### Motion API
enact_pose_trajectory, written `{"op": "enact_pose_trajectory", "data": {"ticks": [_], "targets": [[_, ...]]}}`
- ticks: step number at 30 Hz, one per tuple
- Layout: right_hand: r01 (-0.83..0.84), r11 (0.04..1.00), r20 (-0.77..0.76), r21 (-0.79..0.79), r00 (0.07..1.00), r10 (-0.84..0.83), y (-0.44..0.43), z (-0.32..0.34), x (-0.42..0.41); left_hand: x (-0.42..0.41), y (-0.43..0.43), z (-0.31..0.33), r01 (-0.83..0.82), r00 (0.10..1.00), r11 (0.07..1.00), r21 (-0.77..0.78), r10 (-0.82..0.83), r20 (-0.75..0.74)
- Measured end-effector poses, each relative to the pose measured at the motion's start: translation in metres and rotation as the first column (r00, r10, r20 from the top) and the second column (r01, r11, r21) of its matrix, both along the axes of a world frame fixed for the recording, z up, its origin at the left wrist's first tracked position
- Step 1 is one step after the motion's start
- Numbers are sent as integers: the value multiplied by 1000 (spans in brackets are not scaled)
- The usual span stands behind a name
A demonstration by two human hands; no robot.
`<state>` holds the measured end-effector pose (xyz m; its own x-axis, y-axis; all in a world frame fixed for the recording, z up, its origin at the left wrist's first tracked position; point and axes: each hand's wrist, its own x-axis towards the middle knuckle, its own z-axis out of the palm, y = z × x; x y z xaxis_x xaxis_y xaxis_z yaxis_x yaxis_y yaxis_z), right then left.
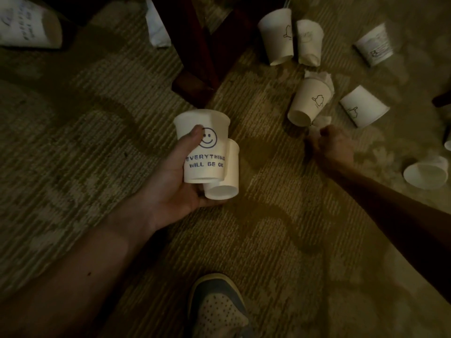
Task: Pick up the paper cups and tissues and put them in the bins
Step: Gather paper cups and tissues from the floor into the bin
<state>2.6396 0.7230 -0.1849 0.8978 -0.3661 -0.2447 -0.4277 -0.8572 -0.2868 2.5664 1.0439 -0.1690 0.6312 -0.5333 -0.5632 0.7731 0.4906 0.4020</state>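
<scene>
What could go wrong: The left hand (170, 181) has two cups in it. The plain cup (225, 189) sits under the smiley cup (207, 152) and sticks out to the side. If the hand tips or takes one more, I think the plain cup could slide out and drop on the carpet (73, 142).
Another slip: The tissue scrap (323, 120) is small and thin. The right hand (334, 147) could miss it, or bump the lying cup (307, 103) just beside it and make it roll.
Too hard a squeeze: Paper cups are soft, so they would squash.
How the cups look: Small, white and made of paper. The smiley cup has a blue happy face and the words "EVERYTHING WILL BE OK". The lying cup has a little line drawing on it.
Left hand grip: It is wrapped round the smiley cup, with the thumb on the front by the face. The plain cup rests on the fingers below.
Right hand grip: It is low by the carpet with curled fingers. It is dark there, so I cannot tell if it pinches the scrap or holds nothing.
Where the cups are: Two are up in the left hand. The lying cup is on the carpet just past the right hand, with a crumpled tissue (322, 78) behind it. A side cup (363, 106) lies near it. A pair of cups (277, 35) lies farther off, by a dark wooden leg (195, 69).
Bins: I see none for sure.
</scene>
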Motion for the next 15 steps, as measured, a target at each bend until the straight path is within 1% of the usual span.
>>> {"op": "enact_pose_trajectory", "data": {"ticks": [4,6,7,10,12,15], "targets": [[-7,992,9,128,1000,6,17,11,-21,-5,1,4,16,1000,1000,26,-15,-17],[-27,968,1,248,1000,27,38,18,-40,-11,5,10,48,999,998,47,-48,-10],[-43,942,-1,333,999,46,52,22,-49,-14,8,13,70,998,996,63,-70,0],[-53,801,-25,597,996,84,103,42,-66,-23,29,31,144,987,975,172,-155,52],[-70,717,-30,694,992,126,140,58,-69,-30,52,50,175,974,947,270,-207,92],[-151,567,7,809,969,248,202,89,-74,-43,97,88,191,951,890,415,-272,147]]}}
